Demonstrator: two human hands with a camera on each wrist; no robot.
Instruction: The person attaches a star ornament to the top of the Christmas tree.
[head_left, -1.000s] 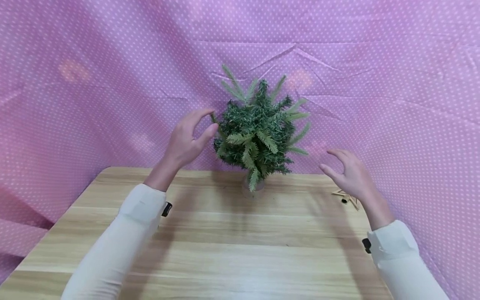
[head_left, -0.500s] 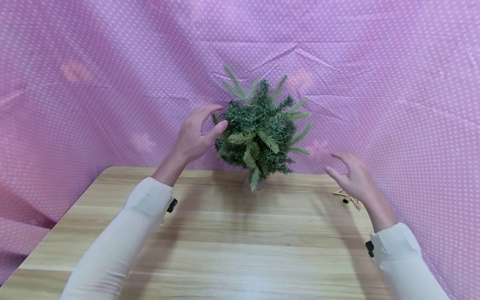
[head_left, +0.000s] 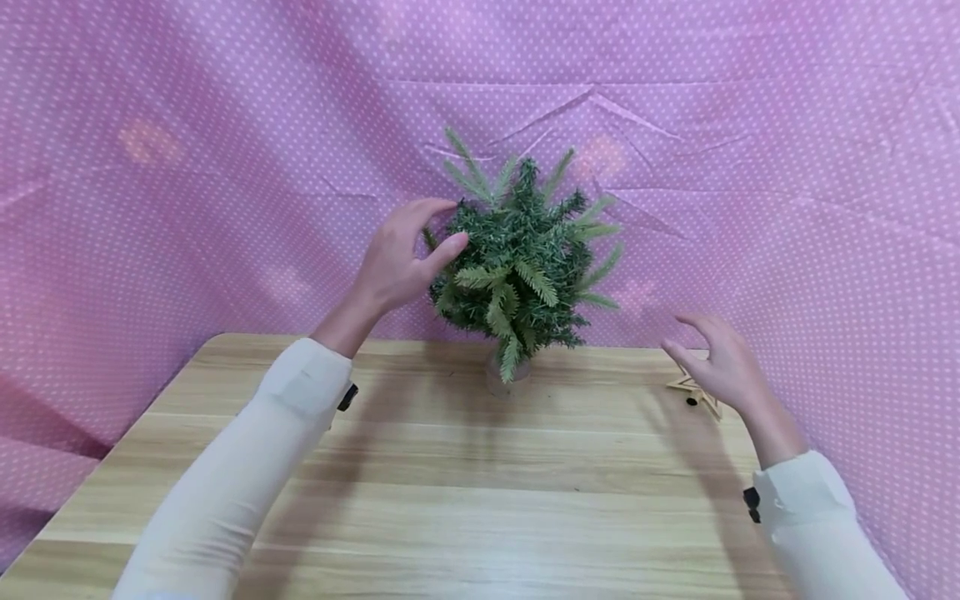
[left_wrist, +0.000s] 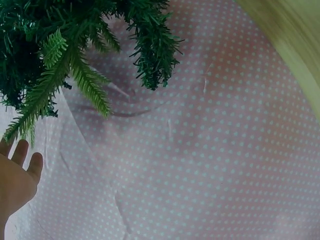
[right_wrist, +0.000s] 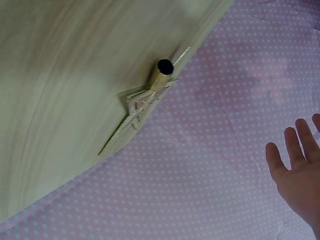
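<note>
A small artificial Christmas tree (head_left: pixel 517 250) with dark and lighter green sprigs stands at the back middle of the table on a clear round base (head_left: pixel 507 379). At its left side is my left hand (head_left: pixel 401 258), thumb and fingers apart, the thumb tip overlapping the branches in the head view. The left wrist view shows the sprigs (left_wrist: pixel 85 75) close over the fingertips. My right hand (head_left: pixel 723 367) hovers at the right, fingers loosely extended, holding nothing. Below it lies a gold star tree topper (head_left: pixel 693 396) with a tubular socket (right_wrist: pixel 161 75), partly hidden by the hand in the head view.
The light wooden table (head_left: pixel 480 500) has its back edge close to a pink dotted cloth (head_left: pixel 300 167), which hangs behind and along both sides. In the right wrist view the star lies right at the table's edge.
My left hand has moved right and slightly up, further over the tree's left branches. My right hand has drifted right and a little down, nearer the star. Tree and star stay put.
</note>
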